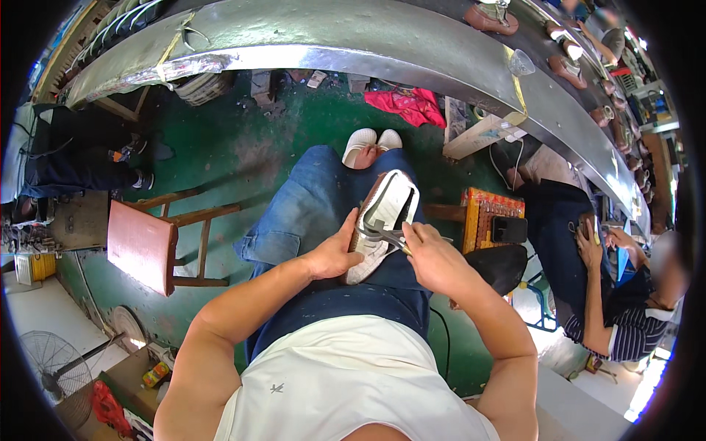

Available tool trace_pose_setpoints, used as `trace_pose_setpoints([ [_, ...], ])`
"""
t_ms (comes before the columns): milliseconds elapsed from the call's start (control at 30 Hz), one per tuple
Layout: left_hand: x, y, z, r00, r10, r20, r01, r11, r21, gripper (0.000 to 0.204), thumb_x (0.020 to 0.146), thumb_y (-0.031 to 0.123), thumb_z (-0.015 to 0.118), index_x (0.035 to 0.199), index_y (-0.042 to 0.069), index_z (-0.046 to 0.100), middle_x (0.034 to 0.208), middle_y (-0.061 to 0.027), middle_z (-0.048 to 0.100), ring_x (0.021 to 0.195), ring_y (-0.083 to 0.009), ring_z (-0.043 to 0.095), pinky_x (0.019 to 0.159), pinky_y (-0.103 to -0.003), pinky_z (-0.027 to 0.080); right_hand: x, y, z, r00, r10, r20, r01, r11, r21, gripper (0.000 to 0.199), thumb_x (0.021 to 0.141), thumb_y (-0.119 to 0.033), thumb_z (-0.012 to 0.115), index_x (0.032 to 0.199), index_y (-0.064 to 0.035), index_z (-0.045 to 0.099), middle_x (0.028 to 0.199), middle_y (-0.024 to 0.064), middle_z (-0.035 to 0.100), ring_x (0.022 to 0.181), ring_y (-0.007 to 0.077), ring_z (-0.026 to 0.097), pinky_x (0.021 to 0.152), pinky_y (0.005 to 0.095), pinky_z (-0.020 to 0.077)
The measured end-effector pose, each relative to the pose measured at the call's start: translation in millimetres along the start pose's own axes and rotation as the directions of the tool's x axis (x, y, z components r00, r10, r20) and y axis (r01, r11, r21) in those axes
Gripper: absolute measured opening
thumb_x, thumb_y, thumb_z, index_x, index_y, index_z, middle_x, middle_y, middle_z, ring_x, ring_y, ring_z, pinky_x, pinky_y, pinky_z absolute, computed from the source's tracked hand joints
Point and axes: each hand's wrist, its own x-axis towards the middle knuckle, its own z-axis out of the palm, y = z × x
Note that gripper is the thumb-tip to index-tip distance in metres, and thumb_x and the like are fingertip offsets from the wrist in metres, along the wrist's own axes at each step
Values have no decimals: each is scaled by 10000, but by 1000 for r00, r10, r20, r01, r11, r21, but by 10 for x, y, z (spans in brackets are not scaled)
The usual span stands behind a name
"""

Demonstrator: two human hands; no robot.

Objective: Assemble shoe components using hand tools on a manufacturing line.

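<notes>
My left hand (337, 250) is closed on the side of a shoe (373, 259) that rests on my lap. The shoe has a brown edge, a long white inner face at its far part and a pale, wrinkled near end. A pair of metal pincers (393, 237) is gripped in my right hand (426, 253). The pincer head lies against the middle of the shoe, close to my left fingers. Whether the jaws pinch any material cannot be made out.
A long metal bench (331, 33) curves across the far side, with brown shoes (566, 72) along its right part. To my left stands a wooden stool (140, 246). A phone (508, 229) lies on an orange beaded seat (478, 220) at my right. Beyond it sits a person (599, 294).
</notes>
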Motion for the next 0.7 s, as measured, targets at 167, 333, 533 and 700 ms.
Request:
trace_pose_setpoints([
  [167,59,30,14,999,-6,-47,-20,848,-529,770,1039,302,462,1625,-27,86,1605,-182,364,1440,-250,409,1182,-324,315,427,-124,-454,846,213,490,-196,977,-86,255,880,-114,644,1034,87,622,898,252,716,877,430,702,781,515,549],
  [333,315,-37,107,899,-321,-299,43,741,-670,732,1089,571,310,1557,12,378,1511,-137,516,1346,-218,522,1123,-342,404,391,-40,-137,884,83,461,-157,980,124,273,928,-212,640,992,49,597,907,260,696,892,444,680,802,526,530],
  [533,494,-362,14,750,-67,-658,9,996,-90,652,1109,474,283,1319,-32,638,1210,-244,705,1170,-363,661,1027,-398,479,195,-458,567,955,295,32,-295,930,219,352,904,-231,682,1111,28,565,990,239,671,900,410,678,770,493,547],
  [700,485,-270,-33,780,75,-621,81,972,219,560,1105,403,309,1272,2,663,1160,-307,671,1149,-482,616,990,-485,498,141,-65,184,955,199,219,-256,927,274,463,908,-196,668,1267,62,529,1010,243,662,911,439,654,861,508,533],
])
